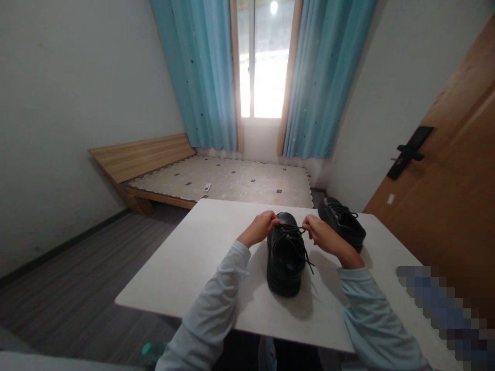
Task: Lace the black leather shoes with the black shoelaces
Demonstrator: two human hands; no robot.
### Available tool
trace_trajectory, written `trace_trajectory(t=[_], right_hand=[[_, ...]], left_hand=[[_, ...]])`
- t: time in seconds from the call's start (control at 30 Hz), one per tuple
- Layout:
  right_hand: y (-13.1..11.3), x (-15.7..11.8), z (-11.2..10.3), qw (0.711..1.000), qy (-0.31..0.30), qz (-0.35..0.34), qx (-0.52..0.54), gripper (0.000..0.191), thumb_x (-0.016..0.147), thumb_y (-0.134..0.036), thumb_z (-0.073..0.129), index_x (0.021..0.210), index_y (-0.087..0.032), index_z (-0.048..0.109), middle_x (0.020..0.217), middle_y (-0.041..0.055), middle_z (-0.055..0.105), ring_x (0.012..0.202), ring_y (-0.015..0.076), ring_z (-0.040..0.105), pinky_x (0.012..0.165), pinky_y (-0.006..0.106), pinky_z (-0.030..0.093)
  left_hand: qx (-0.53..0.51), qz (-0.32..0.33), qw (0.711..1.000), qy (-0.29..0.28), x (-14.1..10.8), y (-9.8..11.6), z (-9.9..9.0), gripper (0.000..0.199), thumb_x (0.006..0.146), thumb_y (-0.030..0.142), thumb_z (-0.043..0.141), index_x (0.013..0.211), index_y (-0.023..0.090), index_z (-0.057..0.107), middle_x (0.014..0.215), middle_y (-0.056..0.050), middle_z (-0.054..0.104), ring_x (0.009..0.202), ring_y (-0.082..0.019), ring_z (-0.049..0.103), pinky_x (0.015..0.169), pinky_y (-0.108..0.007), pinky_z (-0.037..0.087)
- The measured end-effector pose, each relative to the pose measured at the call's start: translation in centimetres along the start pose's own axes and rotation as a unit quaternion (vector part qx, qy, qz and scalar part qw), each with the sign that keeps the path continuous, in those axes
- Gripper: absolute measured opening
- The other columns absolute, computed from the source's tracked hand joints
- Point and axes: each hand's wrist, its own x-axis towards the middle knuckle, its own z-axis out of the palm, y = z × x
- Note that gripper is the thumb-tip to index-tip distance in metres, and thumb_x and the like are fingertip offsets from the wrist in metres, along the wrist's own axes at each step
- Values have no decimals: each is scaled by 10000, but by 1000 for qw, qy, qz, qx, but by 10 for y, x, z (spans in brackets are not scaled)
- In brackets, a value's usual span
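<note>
A black lace-up shoe (285, 263) stands on the white table, its toe pointing away from me and its opening towards me. At the left of its toe, my left hand (265, 225) is closed, fingertips pinched on the black lace. My right hand (316, 232) pinches the lace on the other side, a little off the shoe's right edge. A loose lace end hangs down at the shoe's right side. Another black shoe (342, 221) with laces rests further right, just behind my right forearm.
The white table (166, 273) spans the front. Beyond it is a bed (240, 180) with a small white object (207, 187) on it. A brown door (436, 206) is at the right. Blue curtains (204, 77) flank the window. A green object (152, 350) is low at the left.
</note>
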Motion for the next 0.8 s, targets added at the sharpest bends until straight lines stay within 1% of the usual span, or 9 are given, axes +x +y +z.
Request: trace_trajectory(t=[0.13,0.23,0.33,0.5,0.6,0.7,0.8], right_hand=[[2,-2,-3,999,-13,2,30,152,844,-247,414,699,-203,432,574,-19,472,491,104,446,417,200,346],[1,-4,-5,993,-66,30,93,171,838,-317,450,719,-194,460,550,-29,472,482,108,466,400,197,383],[-2,-6,-8,983,-113,38,137,249,822,-418,478,733,-186,473,546,-34,475,483,109,484,411,216,437],[-8,-7,-9,980,-118,25,157,323,783,-497,517,732,-180,481,555,-38,473,488,101,485,425,224,456],[-7,-5,-8,978,-119,23,167,313,776,-485,526,742,-176,490,535,-44,468,489,104,490,427,225,453],[-3,-3,-7,977,-127,14,173,264,773,-429,529,751,-167,508,545,-40,476,490,103,495,434,227,452],[0,0,-6,985,-94,6,147,190,748,-349,535,703,-167,510,597,-23,489,481,102,493,395,216,405]], left_hand=[[-1,-9,999,-37,-2,-4,-4,188,882,284,433,769,171,533,787,-21,607,752,-142,546,725,-254,446],[-8,-10,997,-71,-4,-4,-6,227,888,315,416,772,168,544,766,-11,610,731,-134,545,693,-238,436],[-11,-1,995,-98,-5,-4,-7,237,884,334,425,788,162,558,758,-4,606,724,-128,535,675,-228,421],[-31,1,991,-129,-7,-4,-13,190,827,339,528,791,158,575,771,6,607,729,-120,527,668,-215,402],[-48,3,990,-130,-7,-4,-14,234,820,376,531,765,152,571,759,2,604,716,-120,526,655,-215,402],[-51,5,992,-115,-7,-2,-12,226,821,363,517,762,151,569,749,2,601,713,-121,528,654,-215,408],[-36,3,995,-93,-6,2,-10,180,821,305,500,747,151,558,726,8,592,695,-118,524,651,-216,408]])
